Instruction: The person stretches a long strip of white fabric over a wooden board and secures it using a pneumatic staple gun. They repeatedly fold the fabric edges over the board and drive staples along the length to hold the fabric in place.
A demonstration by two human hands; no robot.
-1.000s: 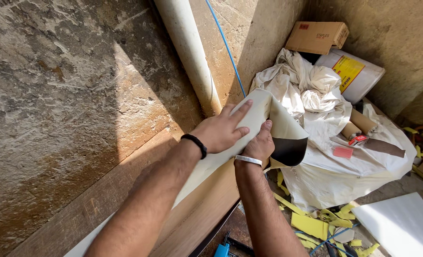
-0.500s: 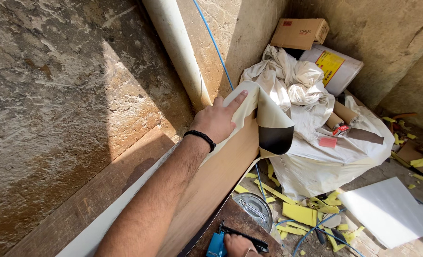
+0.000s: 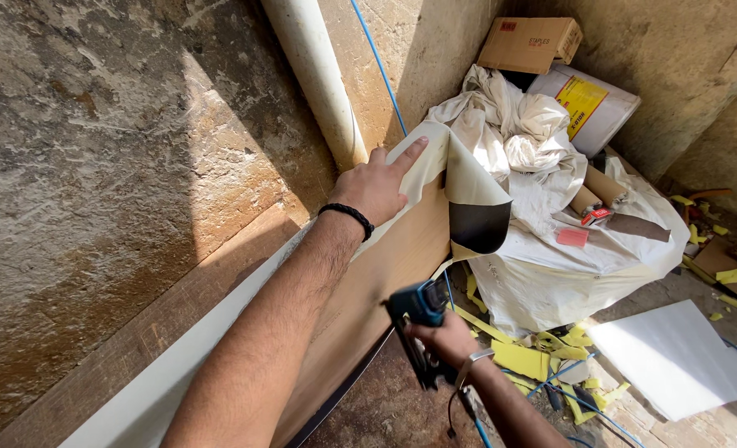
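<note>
My left hand (image 3: pixel 378 186) lies flat on a cream sheet (image 3: pixel 435 162) that is folded over the top edge of a long wooden board (image 3: pixel 385 265), with the index finger stretched toward the sheet's curled end. The sheet's black underside (image 3: pixel 478 226) hangs past the board's end. My right hand (image 3: pixel 447 338) grips a dark blue power stapler (image 3: pixel 418 314) beside the board's brown face, lower in the view. A cable runs down from the tool. A black band is on my left wrist, a light one on my right.
A rough concrete wall (image 3: pixel 94 149) with a white pipe (image 3: pixel 318 83) and a blue cable stands behind the board. A heap of white cloth (image 3: pixel 542 182), a cardboard box (image 3: pixel 530 43), a white bucket (image 3: pixel 588 104) and yellow foam scraps (image 3: pixel 522 358) fill the corner and floor.
My right hand left the sheet, dropped to the floor and came back up holding the blue stapler. My left hand stays pressed on the sheet.
</note>
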